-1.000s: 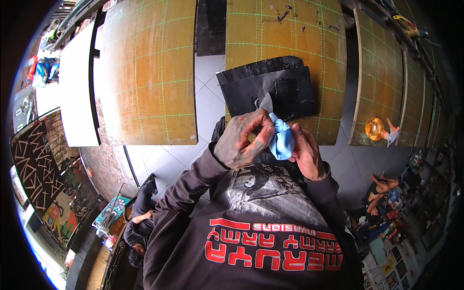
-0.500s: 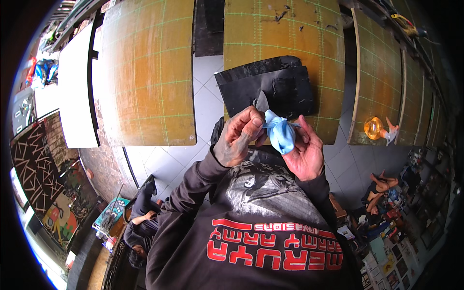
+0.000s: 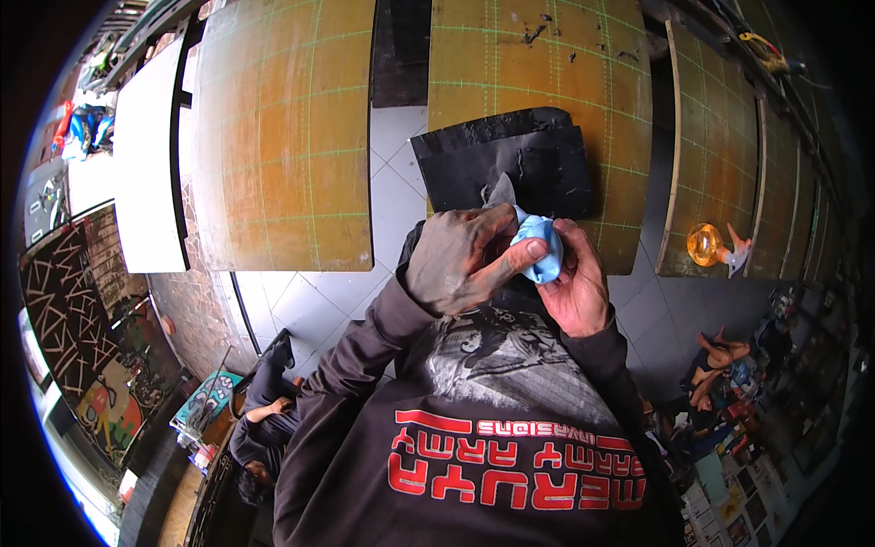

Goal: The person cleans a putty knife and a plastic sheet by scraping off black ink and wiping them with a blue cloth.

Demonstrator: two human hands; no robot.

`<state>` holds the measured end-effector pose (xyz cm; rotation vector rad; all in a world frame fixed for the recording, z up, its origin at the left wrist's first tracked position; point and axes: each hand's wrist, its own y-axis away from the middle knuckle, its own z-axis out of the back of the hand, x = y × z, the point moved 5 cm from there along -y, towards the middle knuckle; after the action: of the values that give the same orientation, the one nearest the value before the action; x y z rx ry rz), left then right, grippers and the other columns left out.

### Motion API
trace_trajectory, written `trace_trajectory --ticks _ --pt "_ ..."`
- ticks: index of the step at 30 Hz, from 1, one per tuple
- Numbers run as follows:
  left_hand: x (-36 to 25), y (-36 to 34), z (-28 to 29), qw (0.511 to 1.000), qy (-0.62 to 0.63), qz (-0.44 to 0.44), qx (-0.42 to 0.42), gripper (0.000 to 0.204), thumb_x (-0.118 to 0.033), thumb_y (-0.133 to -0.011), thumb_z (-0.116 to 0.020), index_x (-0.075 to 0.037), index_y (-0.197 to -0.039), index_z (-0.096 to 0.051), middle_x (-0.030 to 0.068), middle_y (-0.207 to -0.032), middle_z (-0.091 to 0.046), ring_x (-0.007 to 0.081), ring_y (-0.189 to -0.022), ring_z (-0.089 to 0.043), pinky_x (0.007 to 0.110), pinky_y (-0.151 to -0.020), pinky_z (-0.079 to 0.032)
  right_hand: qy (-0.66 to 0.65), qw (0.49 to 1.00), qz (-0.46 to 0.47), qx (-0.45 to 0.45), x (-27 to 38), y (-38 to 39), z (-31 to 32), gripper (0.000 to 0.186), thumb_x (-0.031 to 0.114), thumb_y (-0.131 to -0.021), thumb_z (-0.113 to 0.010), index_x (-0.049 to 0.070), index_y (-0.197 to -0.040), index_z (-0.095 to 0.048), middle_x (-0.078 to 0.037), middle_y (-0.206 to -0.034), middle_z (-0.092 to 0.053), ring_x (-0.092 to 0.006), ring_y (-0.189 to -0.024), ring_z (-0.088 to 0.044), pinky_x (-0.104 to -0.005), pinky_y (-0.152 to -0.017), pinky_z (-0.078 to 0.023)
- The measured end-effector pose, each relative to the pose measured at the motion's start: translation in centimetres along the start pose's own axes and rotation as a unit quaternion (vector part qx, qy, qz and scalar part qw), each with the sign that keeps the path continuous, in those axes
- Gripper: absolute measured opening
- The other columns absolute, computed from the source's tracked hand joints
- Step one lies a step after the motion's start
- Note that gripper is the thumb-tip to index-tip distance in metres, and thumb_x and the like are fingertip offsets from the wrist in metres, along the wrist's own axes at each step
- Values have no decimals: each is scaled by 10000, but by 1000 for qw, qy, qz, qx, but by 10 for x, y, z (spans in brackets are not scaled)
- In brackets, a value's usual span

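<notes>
In front of my chest, both my hands hold a light blue, bunched-up bundle (image 3: pixel 544 264) that looks like thin cloth. My left hand (image 3: pixel 460 260) is closed, back facing up, with its thumb pressed on the bundle. The fingers of my right hand (image 3: pixel 579 287) curl round its other side, palm partly showing. Just beyond my left hand, a grey pointed blade (image 3: pixel 502 190) stands out against a black sheet (image 3: pixel 497 150). Whatever joins the lower end of this blade is hidden by my hands. The black sheet is folded or layered and lies on a yellow-brown board.
The yellow-brown board (image 3: pixel 547 73) has green grid lines and dark scraps. Similar boards lie at left (image 3: pixel 283 137) and right (image 3: pixel 715 137). A spray bottle (image 3: pixel 705 244) with amber liquid is on the right one. People (image 3: pixel 264 428) sit at lower left and lower right (image 3: pixel 715 365).
My left hand has turned over and closed in on the blue bundle, its thumb now across it. The bundle looks more compact and has shifted slightly right, with my right-hand fingers curled more around it.
</notes>
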<state>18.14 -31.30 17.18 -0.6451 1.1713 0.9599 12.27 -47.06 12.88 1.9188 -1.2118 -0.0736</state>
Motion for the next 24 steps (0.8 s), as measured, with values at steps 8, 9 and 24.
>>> trace_trajectory --ticks 8,9,24 --pt "-7 2 0 999 47 -18 -20 298 -212 -983 -519 31 -825 -590 136 -615 -483 239 -518 -468 343 -517 -371 48 998 39 -17 10 -4 -6 106 223 -948 -571 134 -891 -585 4 -792 -606 -65 -693 -567 -206 -524 -404" --pt "-3 3 0 997 71 15 -21 308 -214 -987 -517 34 -817 -586 116 -610 -462 206 -523 -437 331 -512 -356 38 998 36 -30 12 -4 -5 135 221 -948 -569 138 -841 -566 4 -754 -590 -74 -668 -557 -214 -517 -400" --pt "28 25 -1 899 388 156 -129 399 -300 -997 -530 -79 -665 -508 -96 -593 -342 12 -543 -258 233 -478 -195 -142 990 -15 -1 17 -15 -7 396 149 -922 -580 152 -618 -326 17 -546 -277 -143 -510 -362 -317 -562 -425"
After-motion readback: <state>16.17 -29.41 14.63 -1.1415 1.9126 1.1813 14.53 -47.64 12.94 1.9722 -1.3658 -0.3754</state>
